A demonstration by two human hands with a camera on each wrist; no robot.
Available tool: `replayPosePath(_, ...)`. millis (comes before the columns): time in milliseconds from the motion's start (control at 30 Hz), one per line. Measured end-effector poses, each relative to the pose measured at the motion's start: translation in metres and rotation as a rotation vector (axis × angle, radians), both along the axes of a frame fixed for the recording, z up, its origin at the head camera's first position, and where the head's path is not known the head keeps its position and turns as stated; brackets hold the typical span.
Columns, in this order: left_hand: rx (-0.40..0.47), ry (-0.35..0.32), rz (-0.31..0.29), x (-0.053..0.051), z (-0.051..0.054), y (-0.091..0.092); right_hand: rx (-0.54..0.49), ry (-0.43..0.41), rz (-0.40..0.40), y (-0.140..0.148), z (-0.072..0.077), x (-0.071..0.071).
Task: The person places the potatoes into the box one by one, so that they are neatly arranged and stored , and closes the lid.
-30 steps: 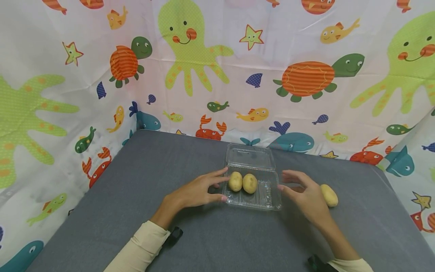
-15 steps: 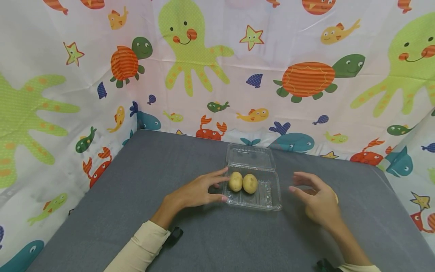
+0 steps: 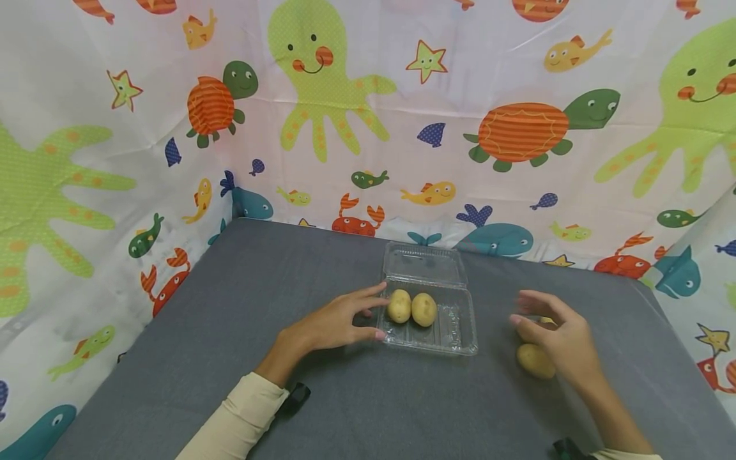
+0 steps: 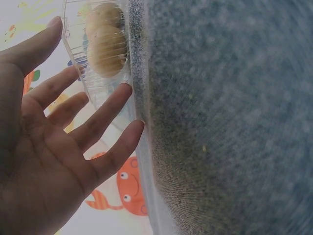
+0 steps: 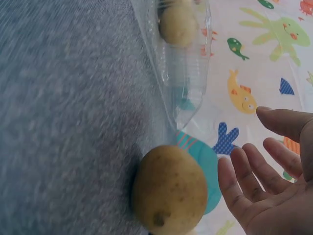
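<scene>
A clear plastic clamshell box (image 3: 454, 332) lies with its lid (image 3: 424, 265) folded back. Side by side in its left half sit two potatoes, the left one (image 3: 398, 306) and the right one (image 3: 424, 310). My left hand (image 3: 333, 322) is at the box's left side, fingers spread, fingertips touching or very near the wall. To the right of the box, my right hand (image 3: 560, 338) hovers over two more potatoes with relaxed fingers and holds nothing. The nearer potato (image 3: 536, 361) shows below the thumb; the other (image 3: 546, 321) is mostly hidden behind the hand.
Grey cloth covers the table (image 3: 241, 281). A white curtain (image 3: 379, 166) printed with sea animals hangs behind the table and along both sides. In the right wrist view, the nearer potato (image 5: 170, 190) rests on the cloth, apart from the box (image 5: 188, 83).
My right hand has moved right, away from the box and over the loose potatoes. The nearer loose potato has come into view below it. My left hand has stayed in place.
</scene>
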State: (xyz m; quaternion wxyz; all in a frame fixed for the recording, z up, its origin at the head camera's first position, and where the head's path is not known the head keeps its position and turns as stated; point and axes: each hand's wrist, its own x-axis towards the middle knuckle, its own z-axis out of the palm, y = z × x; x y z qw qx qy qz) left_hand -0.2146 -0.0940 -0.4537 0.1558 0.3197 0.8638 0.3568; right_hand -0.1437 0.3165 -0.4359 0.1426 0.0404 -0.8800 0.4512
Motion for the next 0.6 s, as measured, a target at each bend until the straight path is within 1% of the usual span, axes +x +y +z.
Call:
replayPosePath(367,0.018,0.009,-0.014,-0.001,0.002,0.0,0.035,0.003,-0.054,0.02,-0.006,0.002)
replayPosePath(600,0.016,0.011,-0.009,0.0,0.0,0.0,0.045,0.011,-0.08,0.033,-0.01,0.005)
